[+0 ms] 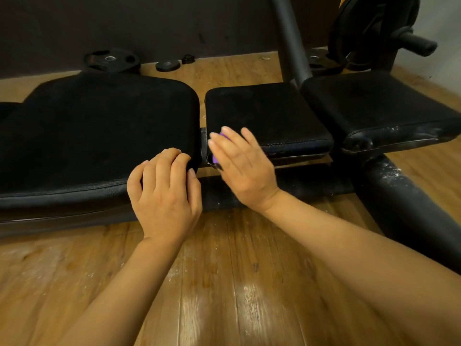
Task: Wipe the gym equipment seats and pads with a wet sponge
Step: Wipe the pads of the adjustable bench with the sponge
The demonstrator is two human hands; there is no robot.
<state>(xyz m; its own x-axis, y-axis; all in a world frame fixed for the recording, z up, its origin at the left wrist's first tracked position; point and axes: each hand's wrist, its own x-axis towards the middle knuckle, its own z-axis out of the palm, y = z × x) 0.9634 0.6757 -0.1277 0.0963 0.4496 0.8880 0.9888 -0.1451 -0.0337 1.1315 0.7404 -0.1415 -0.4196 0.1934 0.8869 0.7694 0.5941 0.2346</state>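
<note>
A low bench has a large black back pad (99, 126) on the left, a smaller black seat pad (264, 113) in the middle and a third black pad (374, 108) on the right. My left hand (164, 191) rests on the near right corner of the large pad, its fingers curled over the edge. My right hand (244, 166) lies with straight fingers over a purple sponge (215, 159), pressing it against the near left corner of the seat pad. Only slivers of the sponge show under the palm.
The bench's black frame tube (404, 203), flecked with white, runs toward the lower right. Weight plates (112, 59) lie on the wooden floor (224, 283) by the dark wall. A loaded barbell end (399, 36) and an upright post (289, 38) stand at the back right.
</note>
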